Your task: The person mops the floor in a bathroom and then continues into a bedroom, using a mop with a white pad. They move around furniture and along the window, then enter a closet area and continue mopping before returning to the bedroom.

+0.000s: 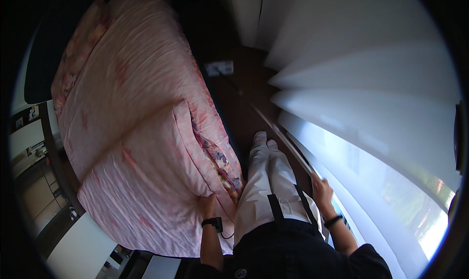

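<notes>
My right hand [323,194] is closed around the upper part of a long pale pole [293,144], with a dark band on that wrist. The pole slants away across the dark floor to a flat, light-coloured mop head [220,68], which looks blurred. On the other side, my left hand [207,206] grips the folded edge of a pink quilt [146,150]; its fingertips are hidden in the cloth. A black device with a cable sits on the left wrist. The turned-back fold bares a patterned purple and orange fabric [216,156].
The bed [121,77] fills the left side. Long white curtains [348,73] hang on the right by a bright window [414,205]. Between them runs a narrow strip of dark floor [243,114], where my slippered feet [261,136] stand. A white panel [80,248] shows lower left.
</notes>
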Action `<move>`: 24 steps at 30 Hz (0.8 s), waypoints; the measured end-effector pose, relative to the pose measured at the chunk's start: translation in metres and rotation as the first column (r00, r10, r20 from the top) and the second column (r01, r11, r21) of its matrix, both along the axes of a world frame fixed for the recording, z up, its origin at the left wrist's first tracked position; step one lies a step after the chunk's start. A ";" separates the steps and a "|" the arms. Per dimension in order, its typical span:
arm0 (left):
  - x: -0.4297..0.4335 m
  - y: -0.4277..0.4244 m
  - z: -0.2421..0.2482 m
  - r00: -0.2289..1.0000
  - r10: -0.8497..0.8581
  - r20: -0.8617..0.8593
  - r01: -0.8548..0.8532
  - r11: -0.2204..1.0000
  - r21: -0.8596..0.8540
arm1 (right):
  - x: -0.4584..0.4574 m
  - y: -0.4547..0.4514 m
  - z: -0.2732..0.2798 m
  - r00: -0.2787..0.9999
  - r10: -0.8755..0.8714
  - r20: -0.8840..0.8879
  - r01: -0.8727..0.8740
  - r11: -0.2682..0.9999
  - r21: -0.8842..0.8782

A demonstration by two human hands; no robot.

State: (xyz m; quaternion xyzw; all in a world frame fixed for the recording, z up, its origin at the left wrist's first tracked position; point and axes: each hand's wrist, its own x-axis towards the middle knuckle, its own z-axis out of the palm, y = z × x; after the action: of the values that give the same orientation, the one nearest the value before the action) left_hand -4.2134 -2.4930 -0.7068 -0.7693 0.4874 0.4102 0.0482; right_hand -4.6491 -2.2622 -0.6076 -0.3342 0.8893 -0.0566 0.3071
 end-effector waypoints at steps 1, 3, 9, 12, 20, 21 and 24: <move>0.002 -0.001 0.001 1.000 -0.008 0.010 0.008 1.000 0.004 | -0.004 -0.034 -0.027 1.000 -0.017 -0.022 0.017 1.000 -0.011; 0.005 0.000 0.002 1.000 -0.017 -0.011 0.017 1.000 0.004 | -0.015 -0.108 -0.080 0.993 0.007 -0.117 -0.015 0.998 -0.069; 0.000 0.003 -0.004 0.993 -0.110 -0.044 0.092 0.950 -0.299 | -0.067 -0.243 -0.154 0.962 0.047 -0.268 -0.080 0.990 -0.113; 0.010 0.002 -0.013 0.993 -0.120 0.019 0.121 0.989 -0.081 | -0.067 -0.221 -0.154 0.947 0.098 -0.305 -0.137 0.985 -0.109; 0.018 0.010 -0.033 0.992 -0.113 0.059 0.123 0.963 -0.240 | 0.010 0.009 -0.083 0.972 0.140 -0.188 -0.123 0.988 0.098; 0.018 0.009 -0.032 0.991 -0.114 0.065 0.125 0.969 -0.212 | 0.023 0.039 -0.070 0.976 0.126 -0.178 -0.104 0.986 0.128; 0.019 0.012 -0.024 0.949 -0.227 0.219 0.252 0.964 -0.091 | 0.063 0.123 -0.035 0.987 0.065 -0.146 -0.040 0.985 0.168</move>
State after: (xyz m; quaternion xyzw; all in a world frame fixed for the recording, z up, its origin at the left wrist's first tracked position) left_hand -4.1947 -2.4813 -0.7308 -0.7443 0.5929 0.2897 0.1028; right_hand -4.5864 -2.1390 -0.6425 -0.3345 0.9024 0.0505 0.2669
